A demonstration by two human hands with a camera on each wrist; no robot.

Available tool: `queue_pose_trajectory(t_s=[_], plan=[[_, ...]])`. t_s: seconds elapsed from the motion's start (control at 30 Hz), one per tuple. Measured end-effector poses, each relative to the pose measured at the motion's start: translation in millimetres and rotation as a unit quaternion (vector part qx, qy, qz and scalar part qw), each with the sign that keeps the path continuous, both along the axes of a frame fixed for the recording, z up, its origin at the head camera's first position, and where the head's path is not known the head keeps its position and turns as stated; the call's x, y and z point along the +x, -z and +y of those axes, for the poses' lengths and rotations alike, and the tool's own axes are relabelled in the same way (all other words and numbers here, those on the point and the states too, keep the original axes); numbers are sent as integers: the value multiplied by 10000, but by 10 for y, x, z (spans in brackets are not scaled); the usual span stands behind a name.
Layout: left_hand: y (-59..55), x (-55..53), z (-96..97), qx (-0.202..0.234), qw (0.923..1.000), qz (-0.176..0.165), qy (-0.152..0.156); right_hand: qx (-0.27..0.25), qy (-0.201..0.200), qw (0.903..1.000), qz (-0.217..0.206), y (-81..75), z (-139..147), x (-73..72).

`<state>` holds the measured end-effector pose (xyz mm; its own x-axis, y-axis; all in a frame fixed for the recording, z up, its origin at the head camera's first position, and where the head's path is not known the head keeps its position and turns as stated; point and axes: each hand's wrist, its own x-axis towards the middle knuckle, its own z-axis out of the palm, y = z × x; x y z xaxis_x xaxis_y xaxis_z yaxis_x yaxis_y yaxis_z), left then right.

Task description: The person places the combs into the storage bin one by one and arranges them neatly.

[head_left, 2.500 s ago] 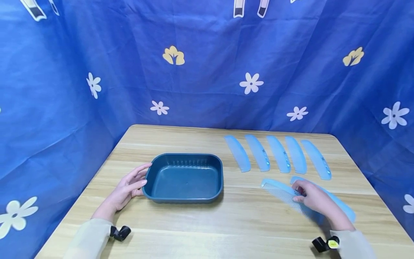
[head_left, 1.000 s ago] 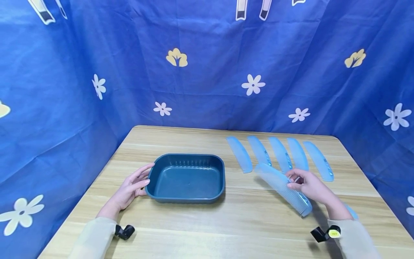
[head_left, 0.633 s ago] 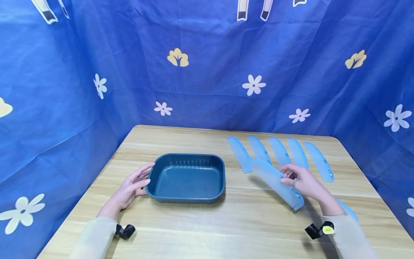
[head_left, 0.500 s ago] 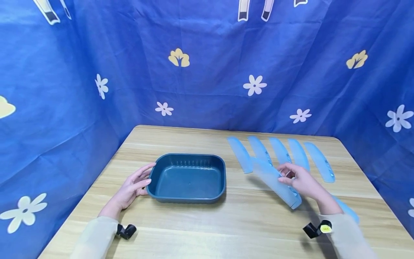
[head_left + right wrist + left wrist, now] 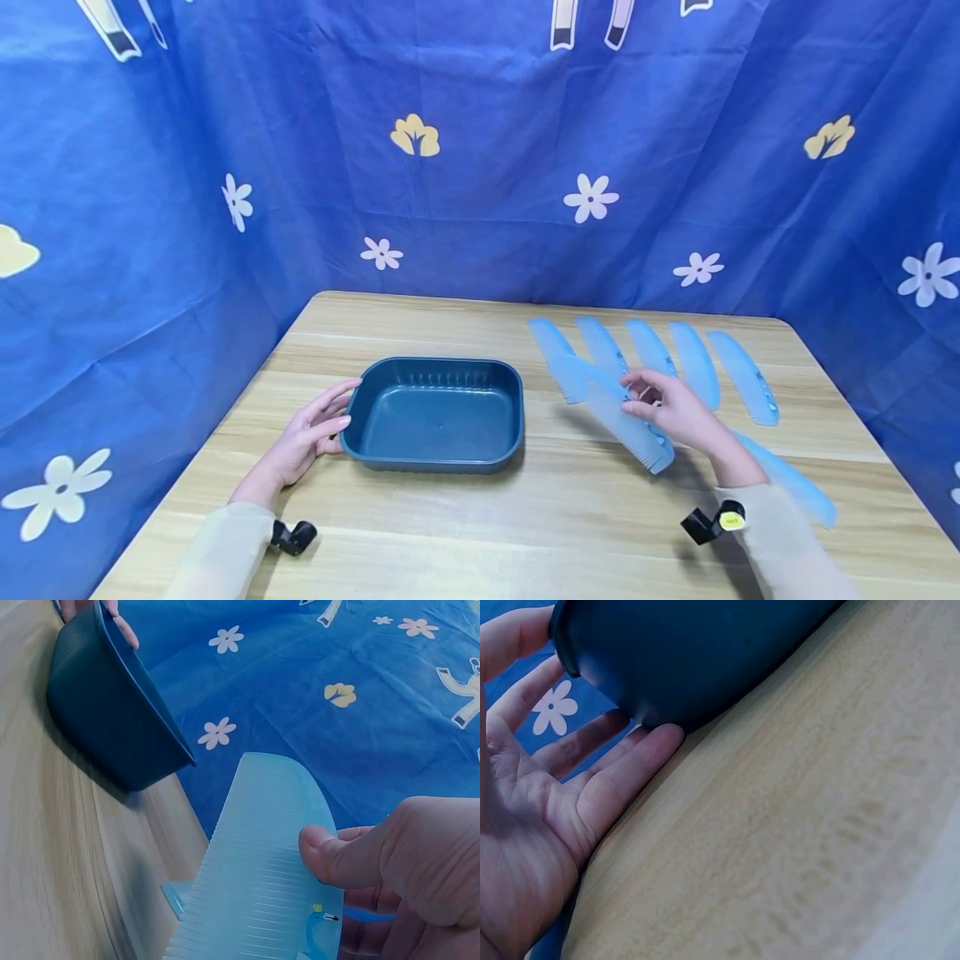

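Observation:
My right hand [image 5: 673, 410] pinches a pale blue translucent comb [image 5: 611, 412] by its curved back, thumb on one face. The comb is lifted off the table and tilted, teeth toward the near left; a small duck print shows on it in the right wrist view. Left of it stands a dark teal plastic basin [image 5: 435, 421] with nothing in it. My left hand [image 5: 303, 437] rests against the basin's left side, fingers nearly straight; in the left wrist view its fingertips [image 5: 664, 742] touch the outer wall and rim.
Several matching combs lie in a row at the table's back right, the rightmost comb [image 5: 744, 379] among them; the lifted comb covers parts of some. Another comb [image 5: 795, 483] lies nearer, partly under my right forearm. A blue patterned curtain [image 5: 480, 200] surrounds the wooden table [image 5: 450, 533].
My right hand has picked the comb up off the table and carried it left and away from me, toward the basin. The left hand stays at the basin.

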<state>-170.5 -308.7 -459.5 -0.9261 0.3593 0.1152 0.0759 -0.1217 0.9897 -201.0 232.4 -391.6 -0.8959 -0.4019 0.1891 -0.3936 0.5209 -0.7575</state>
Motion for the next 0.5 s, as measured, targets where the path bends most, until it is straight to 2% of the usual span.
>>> queue_pose_trajectory(t_s=[0.33, 0.5], plan=[[-20, 27, 12, 51, 10000, 4, -39, 62, -297, 9994, 161, -12, -182, -78], [-18, 8, 13, -21, 10000, 24, -31, 71, -322, 9993, 185, -99, -321, -62]])
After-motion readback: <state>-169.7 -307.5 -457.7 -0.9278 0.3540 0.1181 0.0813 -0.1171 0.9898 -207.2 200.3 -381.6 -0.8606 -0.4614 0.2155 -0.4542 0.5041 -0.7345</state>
